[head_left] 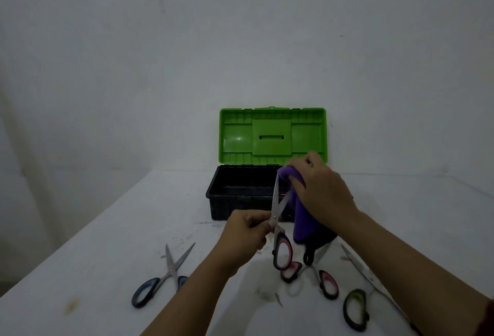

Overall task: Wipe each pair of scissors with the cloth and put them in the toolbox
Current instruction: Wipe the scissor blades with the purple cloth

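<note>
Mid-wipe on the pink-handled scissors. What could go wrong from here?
1. The held scissors are open, blades apart, and the right hand pinches the purple cloth at the tip: a slip could nick a finger.
2. The left hand grips only near the pivot, so the pair may twist or drop.
3. The hanging cloth drapes over the scissors on the table and might drag them.

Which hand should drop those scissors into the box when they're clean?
Left, probably. The left hand already grips the pink-handled scissors near the pivot, right in front of the open toolbox. The right hand is busy holding the purple cloth on the blades.
</note>
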